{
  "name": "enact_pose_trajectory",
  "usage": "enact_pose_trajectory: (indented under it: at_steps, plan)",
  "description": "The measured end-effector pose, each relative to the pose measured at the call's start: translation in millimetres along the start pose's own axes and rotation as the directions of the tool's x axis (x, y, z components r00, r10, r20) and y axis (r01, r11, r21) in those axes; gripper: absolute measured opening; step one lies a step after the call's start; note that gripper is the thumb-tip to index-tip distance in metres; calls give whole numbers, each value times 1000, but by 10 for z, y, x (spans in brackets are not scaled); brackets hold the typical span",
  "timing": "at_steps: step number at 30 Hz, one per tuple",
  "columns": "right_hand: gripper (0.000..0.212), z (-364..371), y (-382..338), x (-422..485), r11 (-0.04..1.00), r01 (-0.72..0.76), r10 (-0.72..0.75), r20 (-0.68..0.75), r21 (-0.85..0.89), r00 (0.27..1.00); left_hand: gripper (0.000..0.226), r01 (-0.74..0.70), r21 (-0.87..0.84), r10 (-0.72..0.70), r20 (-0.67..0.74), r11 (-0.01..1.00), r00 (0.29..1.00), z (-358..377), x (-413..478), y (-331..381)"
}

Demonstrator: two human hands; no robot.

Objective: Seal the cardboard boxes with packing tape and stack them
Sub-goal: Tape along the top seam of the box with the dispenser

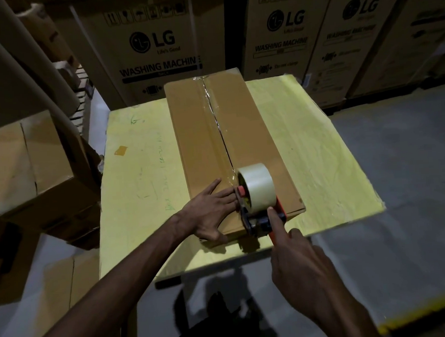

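A long flat cardboard box [191,134] lies on the yellow table [139,177], its flaps closed. Clear tape runs along its centre seam from the far end to the near end. A tape dispenser [256,192] with a red frame and a clear tape roll sits on the seam at the box's near edge. My right hand [298,262] grips the dispenser's handle, with the index finger stretched along it. My left hand [210,210] presses flat on the box top just left of the dispenser, fingers straight and thumb over the near edge.
A stack of brown cardboard boxes [33,162] stands at the left of the table. Large LG washing machine cartons [153,48] line the back. Cardboard tubes [18,76] lean at the far left. Grey floor [396,159] lies to the right.
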State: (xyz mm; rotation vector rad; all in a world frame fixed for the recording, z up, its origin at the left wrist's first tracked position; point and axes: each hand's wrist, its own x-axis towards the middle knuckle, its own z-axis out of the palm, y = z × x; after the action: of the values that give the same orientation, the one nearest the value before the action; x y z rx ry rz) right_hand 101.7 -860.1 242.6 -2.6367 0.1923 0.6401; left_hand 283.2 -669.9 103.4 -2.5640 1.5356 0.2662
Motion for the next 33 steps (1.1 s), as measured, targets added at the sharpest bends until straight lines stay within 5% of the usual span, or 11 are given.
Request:
enact_pose_trajectory:
  at_steps: [12, 20, 33]
  plan:
    - [84, 332, 128, -317, 986, -163, 163, 28, -16, 986, 115, 6, -37, -6, 6, 999, 1000, -112, -16, -25]
    - [78, 522, 174, -387, 996, -74, 80, -126, 51, 989, 75, -101, -172, 92, -62, 980, 994, -27, -111, 201]
    - [68, 605, 284, -409, 991, 1, 33, -240, 137, 970, 58, -100, -106, 81, -168, 989, 982, 205, -125, 357]
